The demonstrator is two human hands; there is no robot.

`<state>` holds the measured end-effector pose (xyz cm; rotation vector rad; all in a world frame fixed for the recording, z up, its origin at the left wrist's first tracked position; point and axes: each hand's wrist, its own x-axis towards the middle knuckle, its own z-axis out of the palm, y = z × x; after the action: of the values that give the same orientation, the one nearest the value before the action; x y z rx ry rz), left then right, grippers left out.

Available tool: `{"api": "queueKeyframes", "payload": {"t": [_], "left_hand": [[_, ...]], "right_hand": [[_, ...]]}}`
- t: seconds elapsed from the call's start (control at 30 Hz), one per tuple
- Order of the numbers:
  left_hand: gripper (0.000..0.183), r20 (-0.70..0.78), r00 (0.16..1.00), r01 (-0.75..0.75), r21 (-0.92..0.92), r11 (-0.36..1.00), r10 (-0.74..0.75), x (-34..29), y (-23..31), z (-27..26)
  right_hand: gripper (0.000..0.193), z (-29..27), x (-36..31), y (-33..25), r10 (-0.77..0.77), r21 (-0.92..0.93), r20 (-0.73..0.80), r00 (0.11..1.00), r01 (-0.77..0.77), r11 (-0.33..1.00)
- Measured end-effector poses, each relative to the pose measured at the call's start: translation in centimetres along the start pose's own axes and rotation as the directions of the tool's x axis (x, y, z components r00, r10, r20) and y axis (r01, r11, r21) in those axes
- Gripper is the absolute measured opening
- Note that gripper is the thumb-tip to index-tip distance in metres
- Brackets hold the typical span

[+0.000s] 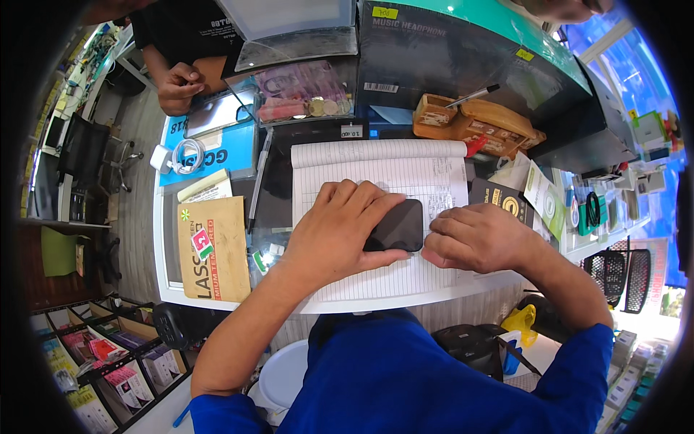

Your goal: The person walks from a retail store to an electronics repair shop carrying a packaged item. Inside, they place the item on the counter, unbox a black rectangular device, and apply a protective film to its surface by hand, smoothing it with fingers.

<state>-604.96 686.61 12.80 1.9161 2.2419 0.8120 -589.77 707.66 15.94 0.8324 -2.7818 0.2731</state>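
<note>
A dark smartphone (399, 230) lies on the open ruled notebook (340, 289), its screen dark and facing up. My left hand (343, 231) grips it from the left, thumb along the near edge and fingers over the far edge. Close to the phone's right end is my right hand (470, 239), its fingers curled together in a pinch. Whatever may be between those fingertips is hidden. The notebook's upper pages are rolled back at its far side.
A brown paper envelope (213, 249), a white charger with coiled cable (184, 158) and a pen (260, 181) lie to the left. A clear cash box (303, 90), wooden pen holder (477, 119) and large headphone box (463, 58) stand behind. Another person's hand (179, 88) is at far left.
</note>
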Motion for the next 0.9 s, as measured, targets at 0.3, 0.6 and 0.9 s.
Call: {"api": "queueKeyframes", "payload": {"t": [0.3,0.6,0.9], "left_hand": [[0.07,-0.014,1.0,-0.014,0.052,0.999,0.014,0.0,0.17,0.22],[0.07,-0.022,0.999,-0.033,0.074,0.997,0.034,-0.11,0.11,0.34],[0.069,-0.025,0.999,-0.039,0.085,0.996,0.041,-0.19,0.15,0.47]], "right_hand": [[0.02,0.43,-0.39,0.13,-0.005,-0.003,-0.056,0.998,0.005,1.0],[0.019,0.19,-0.3,-0.03,0.014,0.01,-0.03,0.999,-0.014,1.0],[0.023,0.46,-0.32,0.16,0.077,0.007,-0.047,0.996,-0.077,0.997]]}}
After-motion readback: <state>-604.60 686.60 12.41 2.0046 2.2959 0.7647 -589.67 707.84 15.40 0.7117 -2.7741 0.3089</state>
